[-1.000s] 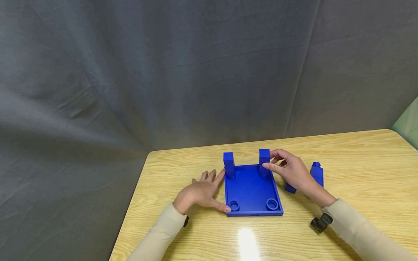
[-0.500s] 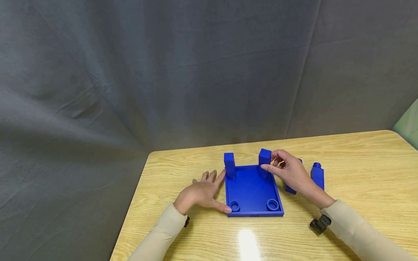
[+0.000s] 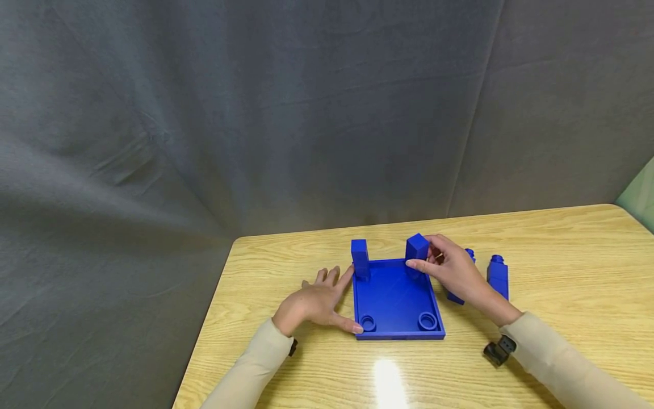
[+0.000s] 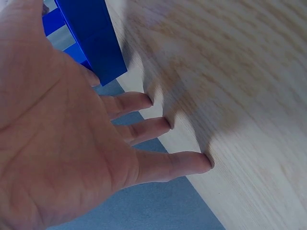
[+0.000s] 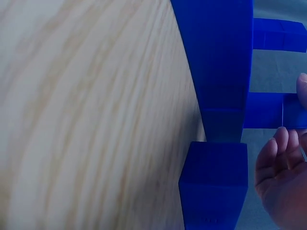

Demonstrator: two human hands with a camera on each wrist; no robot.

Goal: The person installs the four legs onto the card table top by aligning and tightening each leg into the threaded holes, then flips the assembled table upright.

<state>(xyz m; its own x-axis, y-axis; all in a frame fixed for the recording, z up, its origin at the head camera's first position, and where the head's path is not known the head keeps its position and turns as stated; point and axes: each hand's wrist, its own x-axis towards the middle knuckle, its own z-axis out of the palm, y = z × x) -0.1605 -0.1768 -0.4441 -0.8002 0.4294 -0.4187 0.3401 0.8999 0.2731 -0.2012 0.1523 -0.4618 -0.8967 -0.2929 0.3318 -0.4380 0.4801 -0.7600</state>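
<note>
Grey fabric backdrop [image 3: 255,113] behind a light wood desk [image 3: 536,255]. Square blue tray [image 3: 393,298] lies flat at desk centre, two round sockets [image 3: 427,321] in its near corners. Two blue rectangular pegs at its far corners: left peg [image 3: 360,258] upright, long axis vertical; right peg [image 3: 417,250] slightly tilted, top leaning left, pinched between thumb and fingers of the right hand [image 3: 455,270]. Left hand [image 3: 314,301] spread flat on the desk, fingers straight, thumb and index touching the tray's left edge. Two more blue pegs [image 3: 498,275] lie on the desk just right of the tray, one partly hidden behind the right hand, necks pointing away. No readable writing.
</note>
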